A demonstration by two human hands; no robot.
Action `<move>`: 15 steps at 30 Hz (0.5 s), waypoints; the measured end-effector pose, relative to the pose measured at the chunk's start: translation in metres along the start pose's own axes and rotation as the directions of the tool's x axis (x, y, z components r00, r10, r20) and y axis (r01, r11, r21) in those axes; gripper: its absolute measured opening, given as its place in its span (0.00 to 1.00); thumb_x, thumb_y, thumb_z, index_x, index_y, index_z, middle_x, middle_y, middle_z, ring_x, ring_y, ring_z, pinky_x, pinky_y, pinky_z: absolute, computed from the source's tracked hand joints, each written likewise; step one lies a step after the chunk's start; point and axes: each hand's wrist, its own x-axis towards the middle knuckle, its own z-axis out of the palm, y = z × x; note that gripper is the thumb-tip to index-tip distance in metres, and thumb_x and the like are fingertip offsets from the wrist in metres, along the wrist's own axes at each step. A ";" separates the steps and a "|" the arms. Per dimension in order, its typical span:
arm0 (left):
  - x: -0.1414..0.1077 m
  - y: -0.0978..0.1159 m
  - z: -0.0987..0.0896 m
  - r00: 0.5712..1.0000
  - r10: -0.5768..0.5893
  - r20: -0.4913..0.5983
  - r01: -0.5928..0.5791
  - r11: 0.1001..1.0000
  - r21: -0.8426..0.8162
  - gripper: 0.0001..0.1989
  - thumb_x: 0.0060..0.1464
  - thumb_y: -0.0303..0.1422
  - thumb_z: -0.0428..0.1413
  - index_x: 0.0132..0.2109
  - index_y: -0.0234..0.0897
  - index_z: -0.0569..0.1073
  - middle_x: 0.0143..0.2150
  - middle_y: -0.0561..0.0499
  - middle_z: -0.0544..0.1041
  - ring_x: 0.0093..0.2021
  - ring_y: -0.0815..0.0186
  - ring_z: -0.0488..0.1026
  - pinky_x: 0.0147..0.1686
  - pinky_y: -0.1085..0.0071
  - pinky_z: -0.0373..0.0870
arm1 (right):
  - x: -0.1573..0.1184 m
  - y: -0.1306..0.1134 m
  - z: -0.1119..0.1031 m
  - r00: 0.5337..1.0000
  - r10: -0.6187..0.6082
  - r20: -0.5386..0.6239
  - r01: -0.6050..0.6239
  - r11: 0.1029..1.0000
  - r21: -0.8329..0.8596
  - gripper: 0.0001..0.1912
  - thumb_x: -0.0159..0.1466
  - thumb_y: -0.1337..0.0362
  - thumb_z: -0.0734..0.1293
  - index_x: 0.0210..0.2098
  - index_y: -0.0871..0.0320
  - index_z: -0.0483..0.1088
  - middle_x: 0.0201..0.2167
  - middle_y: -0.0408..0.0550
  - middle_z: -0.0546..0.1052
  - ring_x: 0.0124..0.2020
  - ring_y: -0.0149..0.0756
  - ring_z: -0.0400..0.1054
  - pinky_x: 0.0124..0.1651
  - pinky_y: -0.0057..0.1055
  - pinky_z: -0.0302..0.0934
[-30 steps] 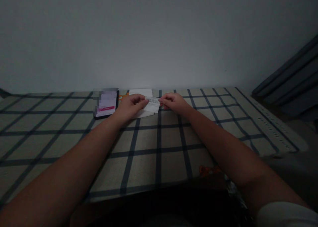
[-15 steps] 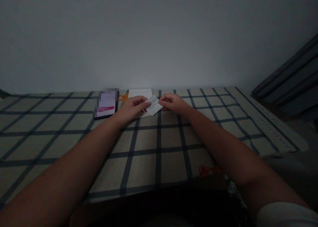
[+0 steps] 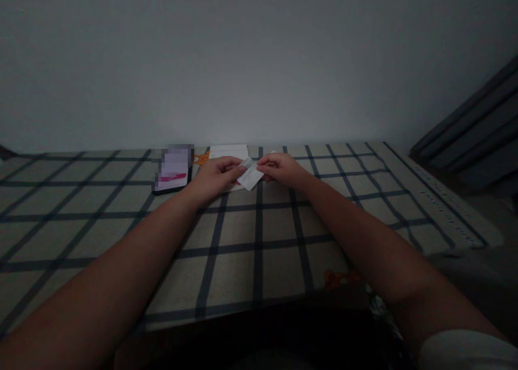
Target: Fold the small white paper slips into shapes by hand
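A small white paper packet (image 3: 251,179) with faint print is held tilted between my two hands, above the checked cloth. My left hand (image 3: 216,177) pinches its left corner between thumb and fingers. The right corner is gripped by the thumb and forefinger of my right hand (image 3: 282,169). Behind and partly under my left hand lies a white sheet or pad (image 3: 229,150), its lower part mostly hidden. A bit of pink shows beside the packet at my left fingertips; what it is cannot be made out.
A phone (image 3: 175,168) with a lit, partly blurred screen lies left of my left hand. The checked tablecloth (image 3: 238,273) reaches back to a plain wall (image 3: 259,62). Dark curtain folds (image 3: 477,127) hang at the right. Orange figures are printed on the cloth.
The packet has tilted slightly and its lower corner sits a little lower. My right fingers have shifted slightly left along with it. My left hand has hardly moved.
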 end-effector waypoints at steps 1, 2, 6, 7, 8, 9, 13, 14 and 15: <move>0.000 0.000 0.000 1.000 -0.009 0.000 0.009 1.000 -0.017 0.25 0.49 0.51 0.68 0.45 0.35 0.82 0.40 0.45 0.83 0.35 0.63 0.77 0.34 0.70 0.72 | 0.000 0.000 0.000 1.000 0.002 0.003 -0.002 1.000 0.010 0.08 0.64 0.62 0.69 0.38 0.62 0.74 0.29 0.44 0.76 0.26 0.28 0.69 0.33 0.27 0.65; 0.001 -0.001 0.000 1.000 -0.016 -0.001 0.016 0.999 -0.032 0.25 0.49 0.51 0.68 0.44 0.35 0.82 0.39 0.45 0.83 0.34 0.63 0.77 0.34 0.70 0.72 | 0.000 0.000 0.000 1.000 0.004 0.008 -0.004 1.000 0.021 0.09 0.64 0.62 0.70 0.39 0.62 0.74 0.28 0.43 0.76 0.26 0.28 0.68 0.32 0.27 0.65; 0.002 0.000 0.001 0.998 -0.065 -0.021 0.063 0.993 -0.099 0.22 0.47 0.49 0.69 0.41 0.36 0.81 0.37 0.47 0.82 0.33 0.64 0.75 0.32 0.70 0.70 | 0.000 0.001 0.000 1.000 -0.006 0.014 0.006 0.998 0.056 0.11 0.64 0.62 0.70 0.45 0.61 0.73 0.26 0.40 0.73 0.26 0.29 0.68 0.32 0.27 0.65; 0.002 0.000 0.001 0.996 -0.084 -0.030 0.080 0.990 -0.120 0.22 0.46 0.49 0.69 0.41 0.36 0.81 0.36 0.47 0.82 0.32 0.64 0.75 0.32 0.70 0.70 | 0.000 0.002 0.000 1.000 -0.016 0.006 0.016 0.998 0.061 0.12 0.64 0.63 0.69 0.46 0.60 0.72 0.26 0.39 0.73 0.27 0.29 0.68 0.32 0.27 0.65; 0.002 0.001 0.001 0.994 -0.104 -0.037 0.098 0.985 -0.143 0.22 0.45 0.48 0.70 0.40 0.35 0.81 0.36 0.47 0.81 0.32 0.64 0.75 0.32 0.70 0.71 | 0.000 0.003 0.000 1.000 -0.025 0.000 0.025 0.998 0.065 0.13 0.64 0.63 0.69 0.47 0.59 0.72 0.27 0.39 0.72 0.27 0.28 0.69 0.33 0.27 0.65; 0.002 0.001 0.002 0.992 -0.122 -0.045 0.113 0.979 -0.169 0.22 0.44 0.47 0.70 0.40 0.35 0.80 0.36 0.47 0.81 0.33 0.64 0.75 0.33 0.70 0.71 | 0.000 0.004 0.000 1.000 -0.031 -0.003 0.031 0.997 0.070 0.14 0.64 0.64 0.69 0.48 0.59 0.71 0.27 0.39 0.72 0.28 0.29 0.69 0.33 0.27 0.65; 0.002 0.001 0.003 0.985 -0.160 -0.067 0.141 0.964 -0.224 0.23 0.43 0.46 0.71 0.40 0.34 0.80 0.35 0.47 0.81 0.32 0.65 0.75 0.33 0.69 0.71 | -0.001 0.006 0.000 0.996 -0.084 -0.010 0.084 0.996 -0.028 0.16 0.62 0.61 0.72 0.47 0.58 0.71 0.35 0.43 0.76 0.32 0.30 0.69 0.36 0.28 0.64; 0.003 0.000 0.003 0.984 -0.161 -0.072 0.142 0.965 -0.218 0.23 0.43 0.46 0.71 0.40 0.34 0.80 0.35 0.46 0.82 0.32 0.64 0.75 0.33 0.69 0.71 | -0.002 0.004 0.000 0.994 -0.112 -0.002 0.111 0.987 -0.113 0.17 0.60 0.58 0.75 0.45 0.59 0.72 0.36 0.44 0.76 0.31 0.30 0.67 0.36 0.29 0.63; 0.003 -0.002 0.003 0.984 -0.161 -0.076 0.142 0.967 -0.211 0.23 0.43 0.46 0.71 0.40 0.34 0.80 0.35 0.46 0.82 0.32 0.64 0.76 0.33 0.68 0.71 | -0.003 0.003 0.000 0.990 -0.141 0.017 0.141 0.972 -0.189 0.19 0.59 0.57 0.76 0.46 0.59 0.73 0.37 0.45 0.76 0.32 0.30 0.67 0.37 0.30 0.62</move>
